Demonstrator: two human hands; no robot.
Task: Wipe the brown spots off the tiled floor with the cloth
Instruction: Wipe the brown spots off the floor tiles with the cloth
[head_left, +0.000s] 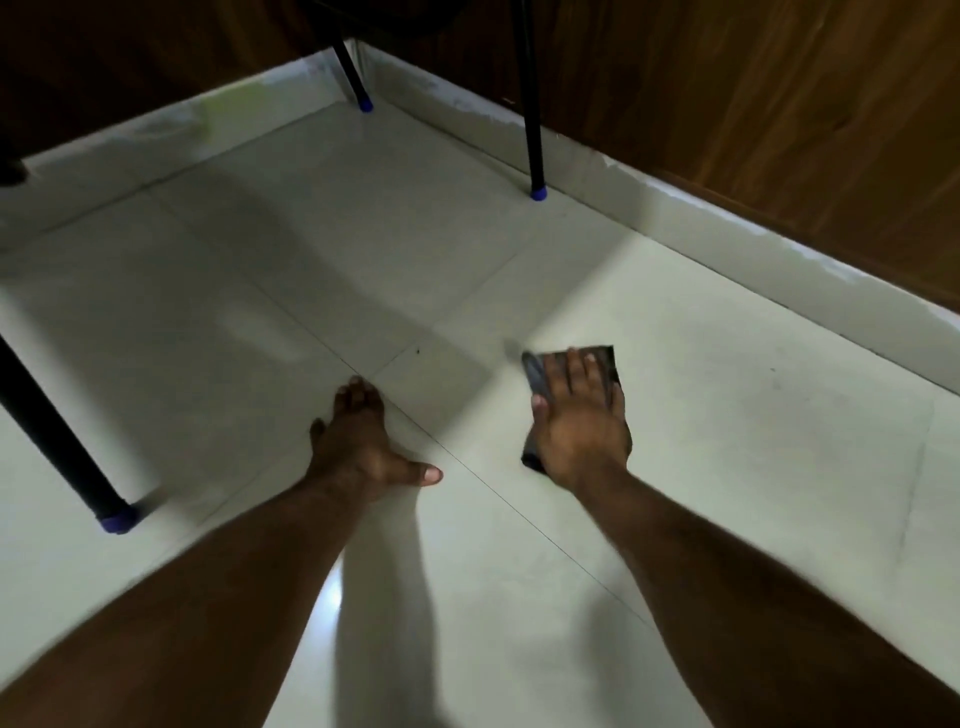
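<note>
My right hand (579, 423) lies flat on a dark grey cloth (602, 361), pressing it against the pale tiled floor (727, 415); the cloth shows beyond my fingertips and under my wrist. My left hand (363, 441) rests palm down on the floor to the left of it, fingers spread, holding nothing. One tiny dark spot (418, 352) sits on the tile between and just beyond the two hands. Faint grey marks (774, 376) show on the tile to the right of the cloth.
Black legs with blue caps stand around: one near left (117, 519), one far centre (365, 106), one far right (537, 193). A white skirting (675, 218) runs under the wooden wall (753, 130) along the back and right.
</note>
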